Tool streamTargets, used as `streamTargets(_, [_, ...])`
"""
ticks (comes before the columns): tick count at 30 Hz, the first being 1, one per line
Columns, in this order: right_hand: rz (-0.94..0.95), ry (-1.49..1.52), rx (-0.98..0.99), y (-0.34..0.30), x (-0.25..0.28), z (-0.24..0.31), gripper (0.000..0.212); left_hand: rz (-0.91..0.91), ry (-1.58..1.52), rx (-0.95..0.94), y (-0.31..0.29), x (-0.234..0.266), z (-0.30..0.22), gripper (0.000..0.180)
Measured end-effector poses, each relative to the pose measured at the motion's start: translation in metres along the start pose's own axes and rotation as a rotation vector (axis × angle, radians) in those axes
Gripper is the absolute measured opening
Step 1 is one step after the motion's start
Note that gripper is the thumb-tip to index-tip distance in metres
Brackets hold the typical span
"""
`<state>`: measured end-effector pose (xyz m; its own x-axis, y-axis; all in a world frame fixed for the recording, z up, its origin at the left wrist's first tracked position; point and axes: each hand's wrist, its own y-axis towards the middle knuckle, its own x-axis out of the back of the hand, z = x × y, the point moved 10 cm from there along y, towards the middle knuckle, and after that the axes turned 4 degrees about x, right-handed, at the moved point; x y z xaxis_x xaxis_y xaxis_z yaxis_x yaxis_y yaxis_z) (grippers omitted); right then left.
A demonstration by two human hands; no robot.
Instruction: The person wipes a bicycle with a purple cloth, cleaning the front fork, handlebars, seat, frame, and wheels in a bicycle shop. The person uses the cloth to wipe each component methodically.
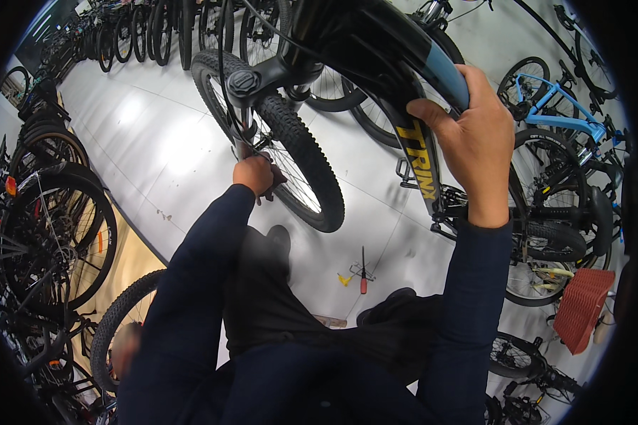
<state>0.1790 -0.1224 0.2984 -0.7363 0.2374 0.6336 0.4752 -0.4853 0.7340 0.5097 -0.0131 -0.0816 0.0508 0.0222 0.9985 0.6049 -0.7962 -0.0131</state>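
A black mountain bike leans over the floor in front of me. My right hand [477, 138] is wrapped over its top tube [443, 74], which has a blue section, with the thumb on the near side. Below that runs the black down tube [420, 166] with yellow lettering. My left hand [254, 175] is closed at the lower end of the fork leg [244, 147], beside the spokes of the knobby front wheel [301, 149]. What its fingers hold is hidden. The fork crown [244, 85] sits above the tyre.
On the floor between my feet lie a red-handled screwdriver [364, 282], a small yellow tool [344, 280] and some thin metal pieces. Parked bikes [57, 234] crowd the left side and the back. At the right stand a light blue bike [560, 117] and a red-brown basket [581, 312].
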Motion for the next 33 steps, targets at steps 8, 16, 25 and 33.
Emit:
streamTargets(8, [-0.014,0.000,0.029,0.000,0.000,0.001,0.051,0.374,-0.008,-0.020,-0.022,-0.029,0.033,0.032])
streamTargets(16, [-0.008,-0.007,0.001,0.000,0.000,0.000,0.049,0.111,-0.783,0.189,-0.028,-0.007,0.072,0.021])
streamTargets(25, [-0.005,-0.014,0.005,0.000,-0.001,-0.002,0.051,-0.080,-0.203,-0.055,-0.035,0.023,0.015,0.022])
streamTargets(33, [-0.001,-0.016,0.036,0.000,-0.001,0.001,0.055,-0.133,0.137,0.132,-0.001,-0.011,0.006,0.025])
